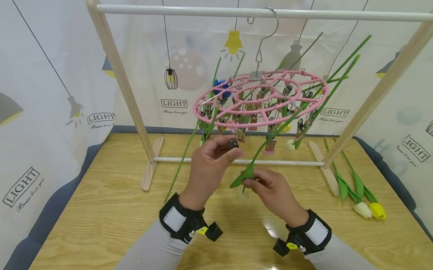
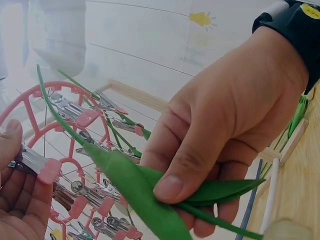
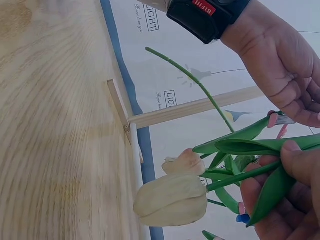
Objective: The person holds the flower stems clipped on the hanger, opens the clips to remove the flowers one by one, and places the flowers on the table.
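Your right hand (image 1: 275, 191) pinches a white tulip (image 3: 172, 200) by stem and leaves, bloom below the round pink clip hanger (image 1: 252, 124), your left hand (image 1: 208, 167) grips a metal clip (image 1: 234, 144) under its near rim, and a yellow tulip (image 1: 377, 211) lies on the table (image 1: 97, 237) right of it.

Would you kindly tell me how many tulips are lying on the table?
2: a white tulip and a yellow tulip, side by side near the rack's right foot; none seem hidden.

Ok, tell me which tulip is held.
The white tulip pinched in the right hand; the others hang from the pink clip hanger or lie on the table.
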Demonstrator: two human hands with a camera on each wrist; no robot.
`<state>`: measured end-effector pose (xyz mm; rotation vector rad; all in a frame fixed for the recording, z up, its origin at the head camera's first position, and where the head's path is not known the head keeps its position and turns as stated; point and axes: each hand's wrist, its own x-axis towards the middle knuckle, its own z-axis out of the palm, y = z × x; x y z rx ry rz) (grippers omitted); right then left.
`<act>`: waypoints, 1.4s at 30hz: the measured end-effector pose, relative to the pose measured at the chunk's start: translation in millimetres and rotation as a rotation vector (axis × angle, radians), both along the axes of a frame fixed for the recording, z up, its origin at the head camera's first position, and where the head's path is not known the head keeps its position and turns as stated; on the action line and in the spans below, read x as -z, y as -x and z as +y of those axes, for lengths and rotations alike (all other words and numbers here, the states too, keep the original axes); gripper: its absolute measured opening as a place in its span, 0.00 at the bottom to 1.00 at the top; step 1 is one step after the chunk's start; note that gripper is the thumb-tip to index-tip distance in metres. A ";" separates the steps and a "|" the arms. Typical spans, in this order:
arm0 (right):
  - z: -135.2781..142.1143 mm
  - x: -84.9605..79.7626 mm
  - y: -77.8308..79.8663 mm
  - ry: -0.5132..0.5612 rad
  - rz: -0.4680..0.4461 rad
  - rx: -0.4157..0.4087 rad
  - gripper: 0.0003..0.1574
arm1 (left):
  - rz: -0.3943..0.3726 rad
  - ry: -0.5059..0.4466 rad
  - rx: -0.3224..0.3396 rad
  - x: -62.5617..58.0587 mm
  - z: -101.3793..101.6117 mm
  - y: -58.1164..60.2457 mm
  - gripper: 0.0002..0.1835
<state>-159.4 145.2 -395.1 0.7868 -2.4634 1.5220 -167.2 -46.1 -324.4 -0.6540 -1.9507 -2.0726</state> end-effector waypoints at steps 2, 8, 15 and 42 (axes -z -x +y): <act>-1.1 -8.5 -6.8 -0.016 0.000 0.000 0.12 | 0.001 -0.004 0.001 0.7 -0.4 0.1 0.18; 3.6 -7.9 -14.4 -0.044 0.033 -0.013 0.14 | -0.007 0.003 -0.004 -3.8 -1.1 -3.6 0.18; 21.4 9.9 -12.6 -0.093 0.134 -0.004 0.16 | -0.001 0.004 -0.008 -2.6 -1.7 -2.2 0.18; 128.2 -9.4 -9.2 -0.182 0.105 0.400 0.14 | 0.008 0.007 0.002 -3.1 -4.7 -0.6 0.16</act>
